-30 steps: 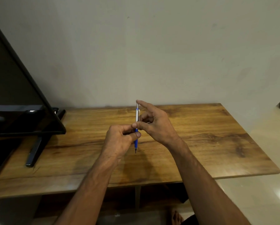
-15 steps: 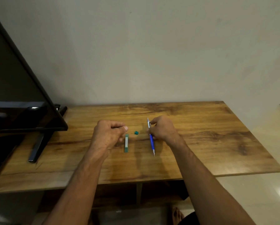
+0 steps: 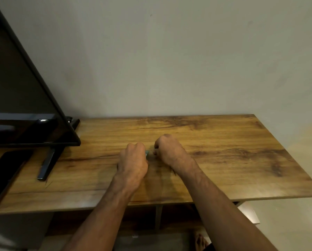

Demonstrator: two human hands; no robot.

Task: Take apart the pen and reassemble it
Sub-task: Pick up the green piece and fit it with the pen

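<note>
pen now hidden under closer hands (image 3: 133, 158)

My two fists rest side by side on the wooden table (image 3: 224, 142) near its middle. At its left end stands a dark screen (image 3: 21, 105) on a black foot (image 3: 48, 163), a dark tablet (image 3: 5, 174) flat beside it.

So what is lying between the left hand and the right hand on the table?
In the head view, only a small teal piece shows between the left hand and right hand.
</note>
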